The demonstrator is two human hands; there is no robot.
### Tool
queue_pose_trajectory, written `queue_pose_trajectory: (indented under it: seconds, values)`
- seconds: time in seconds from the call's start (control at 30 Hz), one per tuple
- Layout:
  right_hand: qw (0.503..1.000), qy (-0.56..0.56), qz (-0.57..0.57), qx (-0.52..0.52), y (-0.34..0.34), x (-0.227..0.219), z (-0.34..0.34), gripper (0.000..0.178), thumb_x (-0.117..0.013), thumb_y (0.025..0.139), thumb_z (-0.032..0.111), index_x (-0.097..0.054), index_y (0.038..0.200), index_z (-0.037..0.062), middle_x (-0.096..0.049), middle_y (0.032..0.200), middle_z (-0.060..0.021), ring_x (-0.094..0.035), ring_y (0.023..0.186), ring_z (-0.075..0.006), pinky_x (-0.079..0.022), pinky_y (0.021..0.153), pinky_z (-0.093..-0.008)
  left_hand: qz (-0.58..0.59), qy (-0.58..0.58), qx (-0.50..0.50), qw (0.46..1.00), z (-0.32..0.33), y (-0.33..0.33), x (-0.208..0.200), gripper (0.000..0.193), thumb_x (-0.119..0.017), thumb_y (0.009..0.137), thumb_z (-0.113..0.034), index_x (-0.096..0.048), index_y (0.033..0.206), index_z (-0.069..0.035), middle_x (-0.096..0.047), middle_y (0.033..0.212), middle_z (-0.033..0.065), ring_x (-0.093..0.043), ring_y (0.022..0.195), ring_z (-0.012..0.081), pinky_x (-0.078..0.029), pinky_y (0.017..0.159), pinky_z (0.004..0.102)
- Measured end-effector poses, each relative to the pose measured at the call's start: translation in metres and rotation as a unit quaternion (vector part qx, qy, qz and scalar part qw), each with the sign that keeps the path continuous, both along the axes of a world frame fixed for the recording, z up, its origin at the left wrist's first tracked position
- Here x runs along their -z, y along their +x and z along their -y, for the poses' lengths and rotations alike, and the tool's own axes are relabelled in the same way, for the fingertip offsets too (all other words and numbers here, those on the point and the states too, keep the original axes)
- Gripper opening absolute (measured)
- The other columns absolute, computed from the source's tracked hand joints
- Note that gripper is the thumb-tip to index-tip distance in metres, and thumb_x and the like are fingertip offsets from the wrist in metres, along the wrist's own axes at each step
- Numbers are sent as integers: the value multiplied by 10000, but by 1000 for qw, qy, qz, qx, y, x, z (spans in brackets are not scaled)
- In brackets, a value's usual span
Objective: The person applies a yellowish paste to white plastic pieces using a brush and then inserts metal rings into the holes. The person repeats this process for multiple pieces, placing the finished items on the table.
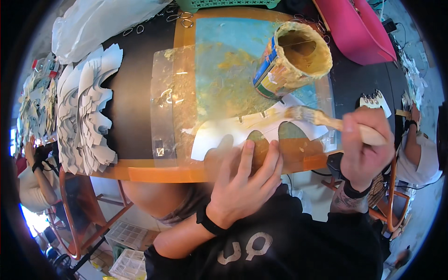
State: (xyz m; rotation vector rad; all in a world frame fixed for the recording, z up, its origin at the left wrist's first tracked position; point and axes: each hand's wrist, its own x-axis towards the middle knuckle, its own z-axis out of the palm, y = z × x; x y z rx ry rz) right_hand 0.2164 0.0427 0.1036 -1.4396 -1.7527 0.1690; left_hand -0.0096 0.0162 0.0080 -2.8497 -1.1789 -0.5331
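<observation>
A white cut-out piece (217, 133) with scalloped edges and small notches lies flat near the table's front edge. My left hand (247, 175) rests on its near side with the fingers spread out. In my right hand (366, 144) is a paintbrush (333, 122), gripped by its wooden handle. The bristles, coated in yellowish paste, touch or hover just over the right part of the piece; blur hides which. Behind it stands an open can (268, 77), tilted in view, its rim crusted with yellow glue-like paste and a thin wire across its mouth.
Stacks of white cut-outs (91, 116) lie at the left below a clear plastic bag (98, 30). A pink bin (357, 30) and a green basket (228, 3) stand at the back. A smeared plastic sheet (163, 102) covers the work spot. Other people (422, 156) sit at both sides.
</observation>
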Motion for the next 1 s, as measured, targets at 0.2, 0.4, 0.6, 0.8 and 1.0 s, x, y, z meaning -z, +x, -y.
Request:
queue_pose_trajectory:
  seconds: [0.2, 0.4, 0.6, 0.8, 1.0]
  values:
    - [991, -9, 85, -102, -6, 0, -4, 112, -722, 894, 46, -651, 880, -40, -687, 738, -131, -649, 589, -180, -500, 538, -285, -1, -12, 12, 1000, -2, -1, -1, 554, -692, 885, -470, -651, 1357, -183, -520, 1545, 12, -417, 1422, 380, -380, 1117, 545]
    - [995, 50, -15, -83, -8, 6, -2, 69, -731, 884, 43, -678, 918, 15, -695, 782, -94, -663, 603, -192, -514, 576, -299, 8, -5, 11, 1000, -3, 1, -2, 563, -695, 887, -469, -641, 1366, -177, -524, 1537, 21, -437, 1408, 372, -388, 1114, 548]
    - [996, 22, 64, 57, 6, -13, 2, 39, -717, 900, 30, -683, 907, 12, -693, 792, -101, -672, 646, -209, -516, 591, -303, 6, -4, 25, 1000, -5, -4, -4, 577, -691, 891, -473, -623, 1382, -178, -524, 1535, 28, -447, 1397, 372, -408, 1107, 531]
    - [996, -62, 42, -45, -8, -8, -11, 50, -709, 898, 30, -666, 909, 8, -682, 827, -125, -669, 692, -201, -507, 649, -305, 9, 3, 24, 1000, -6, -3, -1, 555, -691, 898, -457, -628, 1370, -173, -522, 1541, 36, -462, 1388, 376, -418, 1101, 530]
    - [993, 62, -97, 8, 51, -54, 1, 115, -615, 995, 78, -655, 939, -14, -625, 866, -74, -546, 692, -76, -401, 582, -219, 6, 2, 36, 999, -5, -5, -3, 527, -692, 906, -453, -648, 1341, -158, -528, 1540, 42, -465, 1383, 379, -425, 1095, 531]
